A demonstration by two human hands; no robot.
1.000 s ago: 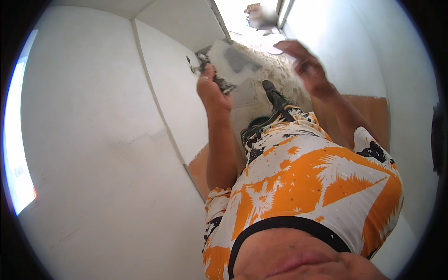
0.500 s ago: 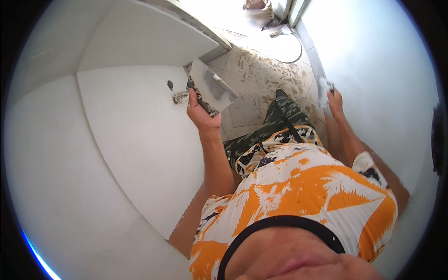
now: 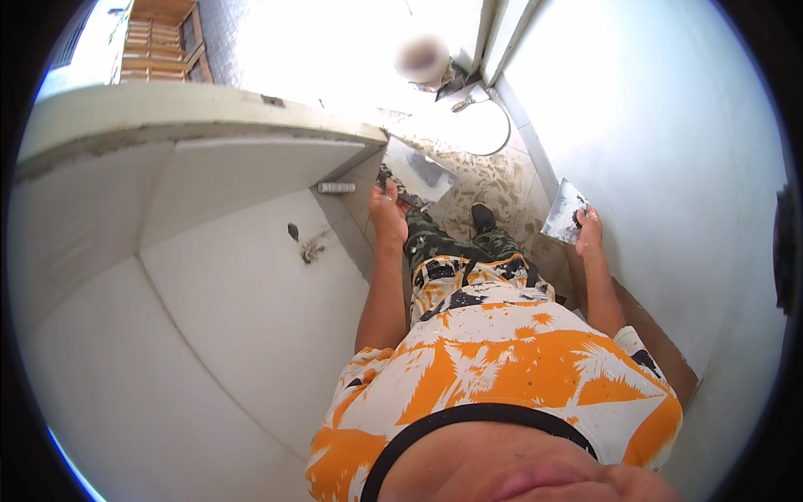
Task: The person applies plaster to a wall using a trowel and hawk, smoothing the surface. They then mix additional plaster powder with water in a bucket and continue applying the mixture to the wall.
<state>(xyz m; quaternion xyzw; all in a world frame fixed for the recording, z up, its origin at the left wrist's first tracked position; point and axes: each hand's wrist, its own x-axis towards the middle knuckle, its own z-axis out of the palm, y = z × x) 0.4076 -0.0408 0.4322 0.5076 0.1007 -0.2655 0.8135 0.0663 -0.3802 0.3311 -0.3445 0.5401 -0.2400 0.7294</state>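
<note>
My left hand (image 3: pixel 387 213) grips a flat metal plastering plate (image 3: pixel 417 174), with grey-white compound and crusted dark residue on it, at the centre of the view above my camouflage-trousered legs. My right hand (image 3: pixel 589 234) holds a wide metal scraper (image 3: pixel 563 209) by its dark handle, beside the pale right wall. Beyond both hands a round white container (image 3: pixel 481 134) stands on the smeared floor, with a handled tool (image 3: pixel 462 105) at its rim; its inside is washed out by glare.
White walls (image 3: pixel 661 167) close in on both sides; the left one (image 3: pixel 226 293) has a dark hole (image 3: pixel 293 230). A pale cylinder (image 3: pixel 336 187) lies by its base. Beyond a cream ledge (image 3: pixel 217 105) are slatted wooden furniture (image 3: pixel 159 46), a door frame (image 3: pixel 493 33) and a blurred object (image 3: pixel 422 60).
My view has shifted, showing more of the outside. My right hand has come down from raised and blurred, its scraper now plainly visible. The plate in my left hand sits flatter above my legs.
</note>
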